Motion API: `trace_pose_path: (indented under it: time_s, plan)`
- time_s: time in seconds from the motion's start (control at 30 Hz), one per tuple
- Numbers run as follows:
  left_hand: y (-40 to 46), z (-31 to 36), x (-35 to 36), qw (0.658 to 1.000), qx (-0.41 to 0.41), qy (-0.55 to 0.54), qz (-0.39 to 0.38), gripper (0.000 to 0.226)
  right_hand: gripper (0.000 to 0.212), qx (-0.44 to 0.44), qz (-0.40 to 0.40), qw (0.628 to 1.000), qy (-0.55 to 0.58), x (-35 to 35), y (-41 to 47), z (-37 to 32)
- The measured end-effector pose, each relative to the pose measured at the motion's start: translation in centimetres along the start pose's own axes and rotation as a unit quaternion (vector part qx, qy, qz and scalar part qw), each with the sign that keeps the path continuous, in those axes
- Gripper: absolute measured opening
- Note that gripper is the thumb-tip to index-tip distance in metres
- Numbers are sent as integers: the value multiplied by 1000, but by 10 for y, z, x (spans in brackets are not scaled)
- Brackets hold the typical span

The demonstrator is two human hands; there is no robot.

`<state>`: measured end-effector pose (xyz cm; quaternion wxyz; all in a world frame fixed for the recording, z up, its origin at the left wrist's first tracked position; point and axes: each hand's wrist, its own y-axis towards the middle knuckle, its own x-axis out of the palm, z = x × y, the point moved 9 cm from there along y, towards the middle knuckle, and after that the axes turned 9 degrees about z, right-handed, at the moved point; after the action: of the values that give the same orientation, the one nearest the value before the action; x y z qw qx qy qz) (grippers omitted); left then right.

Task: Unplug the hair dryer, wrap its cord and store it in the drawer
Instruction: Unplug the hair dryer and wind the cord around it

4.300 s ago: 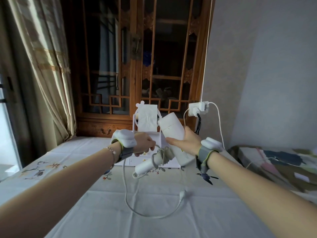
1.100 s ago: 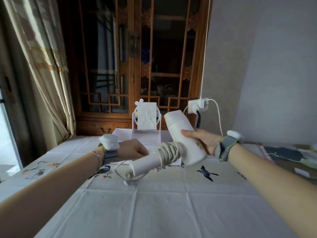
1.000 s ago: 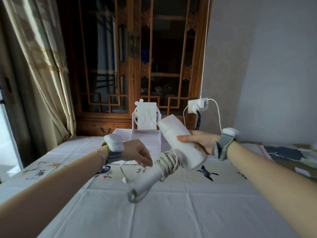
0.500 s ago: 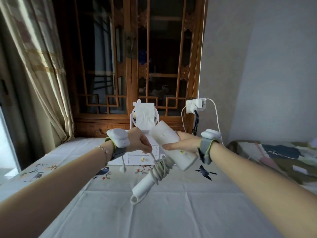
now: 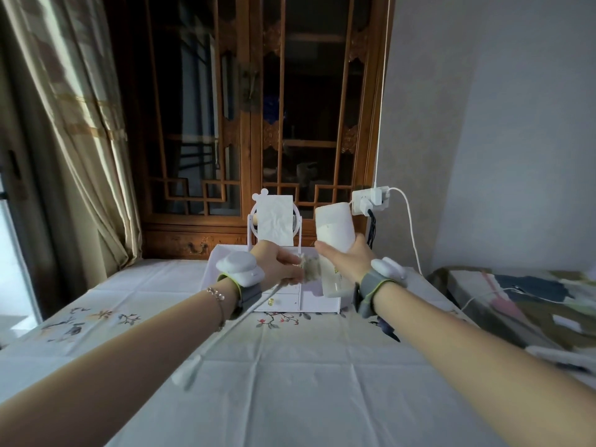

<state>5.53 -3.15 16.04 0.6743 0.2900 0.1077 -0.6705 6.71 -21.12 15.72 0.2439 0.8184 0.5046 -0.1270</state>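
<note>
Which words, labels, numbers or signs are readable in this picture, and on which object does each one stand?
No text can be read.
Hair dryer, held in the right hand: a small yellow mark low on the body, too small and blurred to read.
White drawer unit: a small yellow spot on a lower drawer front, no legible text.

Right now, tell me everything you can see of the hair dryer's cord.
The cord is thin, white and looks rubbery. Most of it is wound in blurred coils round the hair dryer near the handle's top. A free tail runs from the left hand, which pinches it, down toward the viewer, ending in the white plug hanging over the tablecloth. The right hand holds the dryer's barrel upright.
</note>
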Motion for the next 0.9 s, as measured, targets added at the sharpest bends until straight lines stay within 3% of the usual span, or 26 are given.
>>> trace_pose_path:
  time_s: [0.3,0.43,0.57,0.73,0.9]
  plan:
    - [-8,-22,13,974,-80,-208,33,23,72,85,49,977,192,-12,4,20]
    - [-10,-35,25,963,-106,-246,9,20,66,111,38,960,253,-11,3,27]
    - [-8,-49,27,973,-91,-211,-10,5,37,108,3,956,273,-9,6,30]
    - [-8,-64,16,986,-53,-157,-29,7,48,156,-57,934,317,-10,5,34]
    - [-9,-61,14,995,-35,-53,-74,17,59,147,-150,925,315,-1,-2,31]
